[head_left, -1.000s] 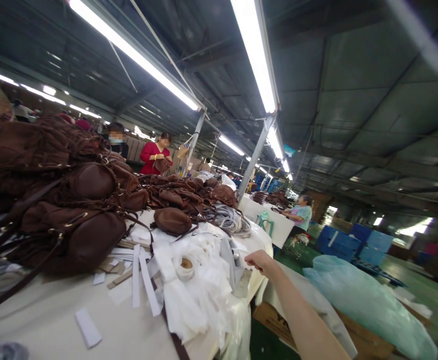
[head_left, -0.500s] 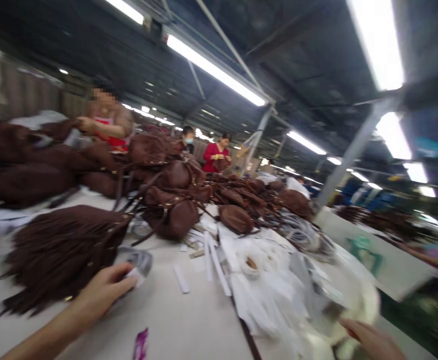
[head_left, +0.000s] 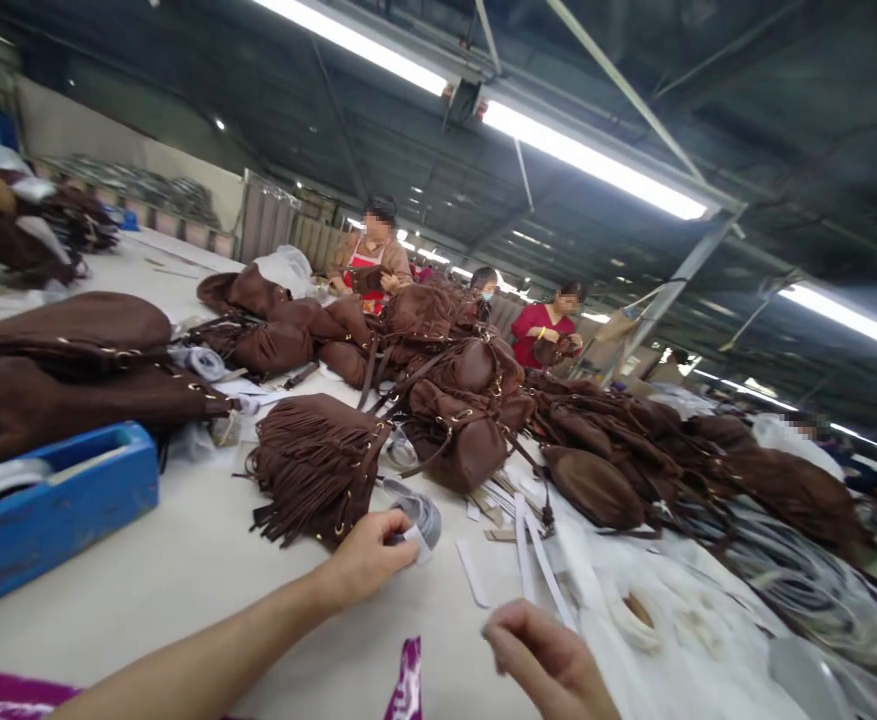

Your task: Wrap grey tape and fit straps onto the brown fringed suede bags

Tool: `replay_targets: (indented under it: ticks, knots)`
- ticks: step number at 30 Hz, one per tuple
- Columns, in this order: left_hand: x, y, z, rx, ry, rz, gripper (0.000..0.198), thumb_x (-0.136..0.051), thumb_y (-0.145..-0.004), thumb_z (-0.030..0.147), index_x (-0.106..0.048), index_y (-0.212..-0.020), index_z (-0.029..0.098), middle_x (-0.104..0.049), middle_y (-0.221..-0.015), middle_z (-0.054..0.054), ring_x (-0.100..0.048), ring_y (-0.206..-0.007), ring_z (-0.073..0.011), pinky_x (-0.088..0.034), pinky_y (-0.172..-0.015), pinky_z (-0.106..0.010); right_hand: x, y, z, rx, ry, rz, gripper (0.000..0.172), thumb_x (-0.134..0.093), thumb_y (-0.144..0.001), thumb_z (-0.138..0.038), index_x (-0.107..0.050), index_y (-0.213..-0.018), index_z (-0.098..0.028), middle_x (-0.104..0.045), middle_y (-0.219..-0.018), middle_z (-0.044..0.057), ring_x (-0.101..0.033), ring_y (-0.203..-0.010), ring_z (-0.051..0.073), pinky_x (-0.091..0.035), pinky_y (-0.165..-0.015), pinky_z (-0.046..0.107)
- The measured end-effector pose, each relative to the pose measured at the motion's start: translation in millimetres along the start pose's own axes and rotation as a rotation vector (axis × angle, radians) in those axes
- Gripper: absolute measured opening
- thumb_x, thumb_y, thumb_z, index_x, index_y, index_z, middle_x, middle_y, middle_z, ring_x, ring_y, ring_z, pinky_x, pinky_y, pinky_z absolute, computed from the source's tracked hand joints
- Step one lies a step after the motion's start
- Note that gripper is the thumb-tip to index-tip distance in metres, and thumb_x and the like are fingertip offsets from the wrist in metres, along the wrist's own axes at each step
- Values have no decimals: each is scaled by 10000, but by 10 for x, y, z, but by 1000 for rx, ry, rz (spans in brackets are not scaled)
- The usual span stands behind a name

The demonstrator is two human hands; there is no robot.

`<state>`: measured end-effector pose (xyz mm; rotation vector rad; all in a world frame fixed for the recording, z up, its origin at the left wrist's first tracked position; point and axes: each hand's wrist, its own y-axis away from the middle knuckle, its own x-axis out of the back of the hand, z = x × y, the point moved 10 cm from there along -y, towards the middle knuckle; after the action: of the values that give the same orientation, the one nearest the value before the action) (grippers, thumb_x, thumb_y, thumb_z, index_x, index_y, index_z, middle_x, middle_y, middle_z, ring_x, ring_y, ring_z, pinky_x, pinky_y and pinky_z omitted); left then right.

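My left hand [head_left: 376,552] is closed round a coiled grey strap [head_left: 424,515] with a white paper band on it, held over the table. Just behind it lies a dark brown fringed bag [head_left: 316,462] with small gold rings. My right hand [head_left: 547,660] hovers above the table's near side, its fingers curled and thumb close to the fingertips. Whether a small thing sits between those fingertips I cannot make out. White paper strips [head_left: 532,560] lie just beyond that hand.
At the left stands a blue tape dispenser [head_left: 55,510]. Brown bags [head_left: 468,430] are heaped across the table's far side. White wrapping sheets with a roll [head_left: 637,615] and grey coils [head_left: 790,570] cover the right. A purple wrapper [head_left: 408,680] lies in front. Other people [head_left: 370,262] work beyond the heap.
The view has swung left, bringing the blue tape dispenser into sight. My right hand has come from the white sheets towards my left hand, which keeps hold of the grey strap.
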<state>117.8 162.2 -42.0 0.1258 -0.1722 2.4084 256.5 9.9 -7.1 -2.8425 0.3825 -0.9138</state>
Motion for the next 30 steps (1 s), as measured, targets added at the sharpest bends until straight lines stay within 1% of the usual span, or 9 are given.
replay_targets:
  ticks: [1, 3, 7, 13, 20, 22, 25, 27, 30]
  knots:
    - [8, -5, 3, -16, 2, 0, 157, -528, -684, 279, -593, -731, 143, -507, -658, 37, -425, -627, -120, -324, -578, -229, -207, -133, -45, -22, -59, -25, 282, -574, -855, -443, -620, -701, -211, -577, -625, -6, -561, -627, 169, -469, -604, 257]
    - [24, -18, -3, -37, 18, 4, 169, -530, -683, 276, -605, -742, 137, -525, -678, 30, -436, -649, -125, -336, -598, -231, -468, -371, -70, -76, -134, 27, 301, -594, -821, -446, -584, -653, -196, -521, -603, -22, -501, -612, 150, -423, -593, 241]
    - [27, -44, -32, -67, 41, 12, 157, -523, -668, 248, -608, -732, 132, -527, -681, 27, -434, -656, -124, -339, -603, -227, -689, -572, 23, -152, -184, 78, 329, -606, -765, -476, -543, -611, -192, -458, -571, -37, -441, -585, 141, -366, -563, 241]
    - [-1, -60, -119, -64, 18, 6, 159, -526, -681, 232, -622, -755, 130, -524, -682, 30, -429, -654, -121, -321, -579, -220, -641, -563, 172, -223, -152, 172, 409, -629, -700, -556, -502, -544, -199, -402, -528, -45, -376, -539, 132, -324, -523, 256]
    - [-27, 21, 30, -61, 15, -76, 138, -534, -695, 249, -589, -770, 146, -466, -671, 47, -403, -640, -114, -302, -563, -215, -657, -554, 216, -246, -145, 275, 434, -636, -682, -571, -464, -523, -206, -359, -514, -55, -338, -533, 125, -287, -508, 259]
    - [-8, 32, 53, -50, 6, -66, 128, -536, -714, 283, -544, -718, 156, -435, -649, 51, -386, -621, -109, -290, -544, -212, -663, -556, 207, -246, -164, 240, 435, -648, -685, -561, -467, -517, -204, -381, -511, -51, -354, -535, 126, -298, -517, 259]
    - [-13, 26, 36, -20, 31, -81, 169, -501, -742, 322, -510, -682, 164, -406, -609, 53, -363, -564, -98, -283, -506, -207, -720, -570, 176, -217, -259, 112, 385, -668, -707, -518, -538, -565, -185, -468, -552, -34, -423, -578, 137, -345, -568, 257]
    - [-61, 25, -14, 31, 69, -138, 202, -494, -745, 364, -527, -717, 167, -392, -577, 60, -342, -500, -91, -274, -458, -203, -743, -572, 164, -186, -333, 58, 322, -686, -707, -480, -607, -662, -171, -517, -589, -27, -458, -603, 143, -364, -592, 256]
    - [-106, 41, -86, 104, 103, -189, 266, -512, -727, 431, -542, -754, 168, -369, -541, 67, -315, -438, -89, -261, -386, -201, -744, -571, 227, -185, -381, 76, 319, -697, -696, -423, -645, -863, -157, -545, -582, -39, -469, -570, 141, -362, -570, 254]
